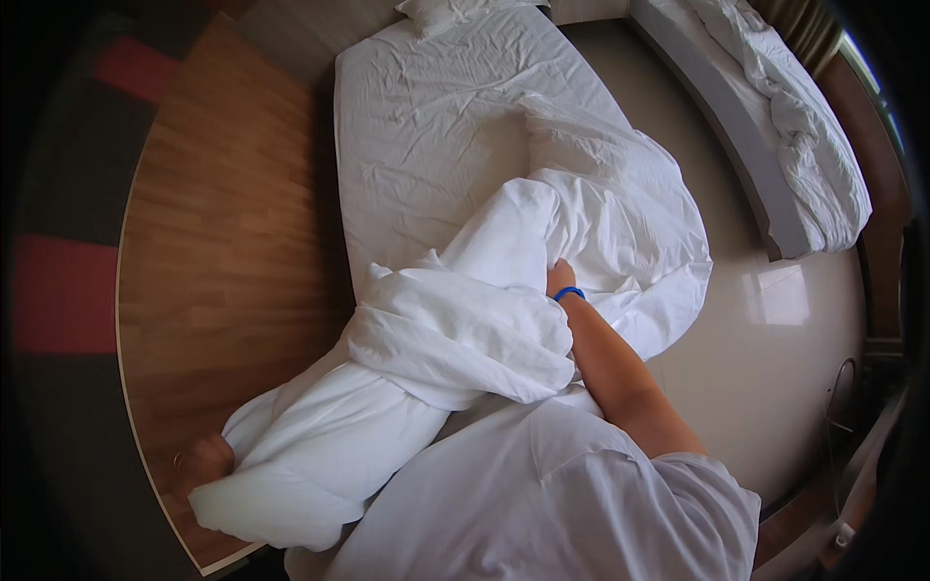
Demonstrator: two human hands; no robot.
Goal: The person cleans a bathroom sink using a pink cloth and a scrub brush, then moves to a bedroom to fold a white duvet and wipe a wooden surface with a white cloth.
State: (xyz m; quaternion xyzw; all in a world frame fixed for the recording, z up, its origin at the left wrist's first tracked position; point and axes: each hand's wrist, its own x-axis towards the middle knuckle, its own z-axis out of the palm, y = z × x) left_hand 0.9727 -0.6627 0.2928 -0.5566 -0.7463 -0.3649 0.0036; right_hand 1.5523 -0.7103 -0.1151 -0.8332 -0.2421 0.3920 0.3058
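Note:
A bunched white duvet [465, 327] stretches diagonally in front of my body, from the bed down to the lower left. My right hand [561, 277], with a blue band at the wrist, grips its folds near the middle; the fingertips are hidden in the cloth. At the duvet's lower-left end, my left hand [209, 457] holds the edge, blurred and partly covered, and cloth hides that arm. The far part of the duvet still lies on the right side of the bed [414, 145], over a wrinkled white sheet.
A white pillow [450, 16] rests at the bed's head. To the right, past a shiny tiled floor [726, 305], stands a second bed [726, 131] with a rumpled duvet [792, 138]. Wood flooring [232, 218] borders dark and red carpet [65, 290] on the left.

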